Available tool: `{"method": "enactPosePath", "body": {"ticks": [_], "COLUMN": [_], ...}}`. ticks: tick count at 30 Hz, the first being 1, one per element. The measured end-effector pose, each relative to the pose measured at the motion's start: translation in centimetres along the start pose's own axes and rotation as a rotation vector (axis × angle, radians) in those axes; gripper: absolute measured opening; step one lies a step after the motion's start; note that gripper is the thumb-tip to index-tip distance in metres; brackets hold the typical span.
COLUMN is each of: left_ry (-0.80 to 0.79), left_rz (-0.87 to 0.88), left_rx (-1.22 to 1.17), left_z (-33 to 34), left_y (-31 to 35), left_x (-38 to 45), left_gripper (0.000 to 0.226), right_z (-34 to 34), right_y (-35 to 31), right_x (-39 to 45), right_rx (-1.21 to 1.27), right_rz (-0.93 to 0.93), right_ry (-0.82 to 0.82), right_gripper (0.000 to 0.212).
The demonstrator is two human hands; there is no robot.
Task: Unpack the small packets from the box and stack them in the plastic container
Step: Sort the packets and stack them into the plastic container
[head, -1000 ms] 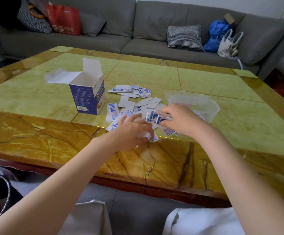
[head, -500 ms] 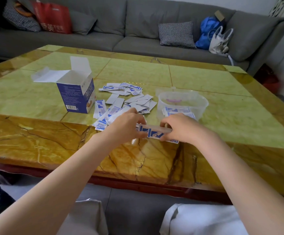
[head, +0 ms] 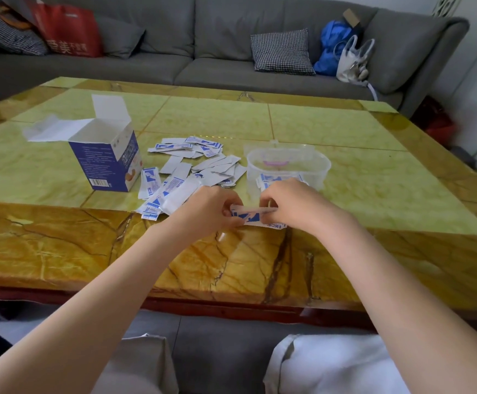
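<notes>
Head view: both hands (head: 255, 213) pinch flat paper packet stack (head: 253, 216) ends; glossy marble table (head: 345, 172).

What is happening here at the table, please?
A person is sorting small packets. The left hand and the right hand grip a small bundle of packets between them, just above the table. More loose packets lie beside the open box. The plastic container already holds a few packets.
</notes>
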State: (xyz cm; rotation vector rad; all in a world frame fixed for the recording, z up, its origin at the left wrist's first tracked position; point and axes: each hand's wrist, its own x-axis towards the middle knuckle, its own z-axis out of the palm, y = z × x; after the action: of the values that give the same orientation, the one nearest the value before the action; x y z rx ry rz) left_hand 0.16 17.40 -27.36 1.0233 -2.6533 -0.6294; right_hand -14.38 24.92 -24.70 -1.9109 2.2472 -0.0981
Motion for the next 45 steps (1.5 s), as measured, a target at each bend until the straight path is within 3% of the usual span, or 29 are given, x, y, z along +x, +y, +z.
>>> {"method": "enactPosePath", "body": {"ticks": [6, 12, 20, 34, 45], "left_ry": [0.068, 0.061, 0.03, 0.073, 0.037], "left_rz": [0.039, -0.004, -0.006, -0.052, -0.096], "left_rx": [0.046, 0.086, 0.115, 0.162, 0.116], "left_z": [0.1, -0.5, -0.4, -0.6, -0.4], "left_y": [0.2, -0.2, 0.3, 0.7, 0.4], "left_x": [0.1, -0.2, -0.2, -0.2, 0.1], "left_gripper": [0.013, 0.019, 0.028, 0.03, 0.03], "right_z": [0.3, 0.0, 0.7, 0.7, 0.9], "right_y": [0.1, 1.1, 1.3, 0.9, 0.7], "right_x": [0.3, 0.2, 0.3, 0.2, 0.2], "right_rx": [-0.077, 0.18, 0.163, 0.151, 0.146], "right_rz": [-0.02, -0.024, 0.068, 0.022, 0.046], "right_ry": [0.029, 0.015, -0.11, -0.007, -0.075], "right_gripper": [0.018, 0.005, 0.015, 0.02, 0.027]}}
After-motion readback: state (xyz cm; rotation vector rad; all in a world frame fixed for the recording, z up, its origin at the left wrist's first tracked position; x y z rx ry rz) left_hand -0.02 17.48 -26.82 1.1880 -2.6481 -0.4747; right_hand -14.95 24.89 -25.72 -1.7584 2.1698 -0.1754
